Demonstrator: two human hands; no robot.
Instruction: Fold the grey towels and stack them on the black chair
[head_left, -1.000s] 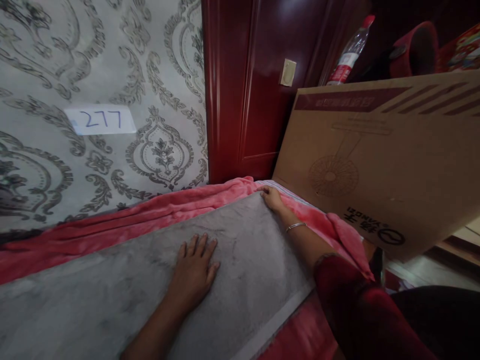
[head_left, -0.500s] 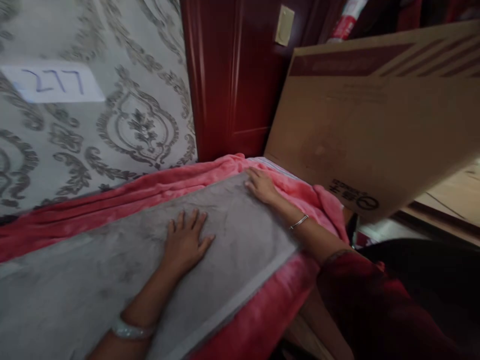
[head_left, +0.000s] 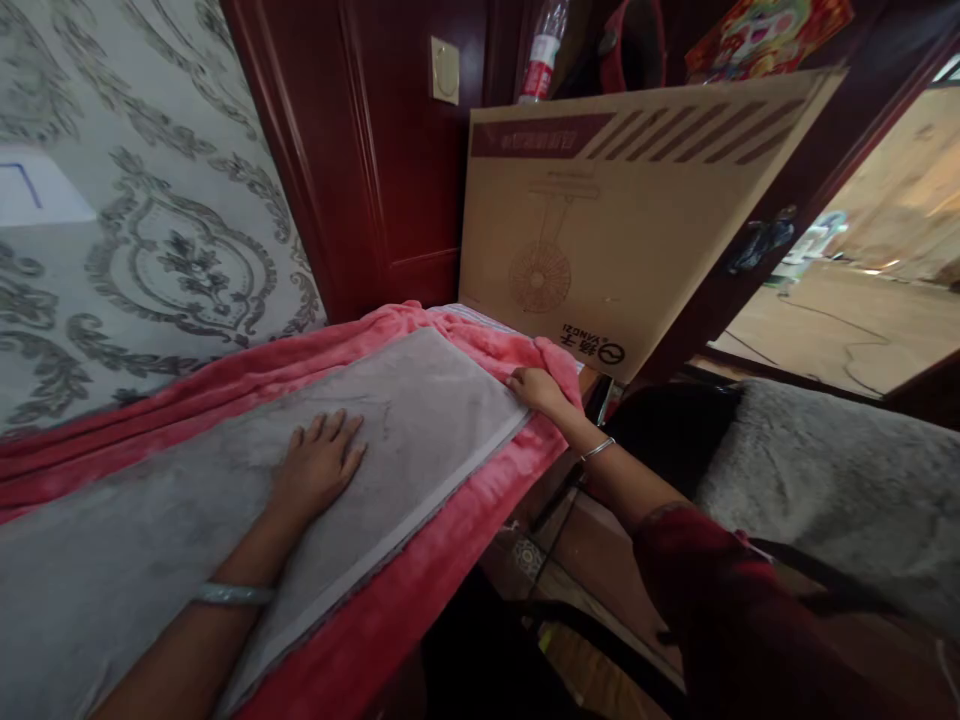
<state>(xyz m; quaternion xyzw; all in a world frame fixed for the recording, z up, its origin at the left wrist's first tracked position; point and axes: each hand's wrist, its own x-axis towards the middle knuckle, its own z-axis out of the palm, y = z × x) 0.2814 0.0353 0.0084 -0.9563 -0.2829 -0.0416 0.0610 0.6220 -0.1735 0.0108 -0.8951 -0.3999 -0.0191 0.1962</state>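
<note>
A grey plush cloth (head_left: 420,400) lies spread over a pink-red blanket (head_left: 465,490) on a raised surface. My left hand (head_left: 319,465) rests flat on the grey cloth, fingers stretched out, a bangle on the wrist. At the cloth's near right corner, my right hand (head_left: 534,388) has its fingers curled on the cloth's edge where it meets the pink blanket. A thin bracelet sits on that wrist, and the sleeve is dark red.
A large cardboard fan box (head_left: 615,210) leans against a dark red wooden door (head_left: 375,150). Patterned grey wallpaper (head_left: 150,240) with a paper label is at the left. A plastic bottle (head_left: 541,50) stands behind the box. A grey furry seat (head_left: 825,480) is at the right.
My right hand slid from the cloth's far corner along its end edge to the near right corner. The left hand stayed flat on the cloth. The view swung rightward.
</note>
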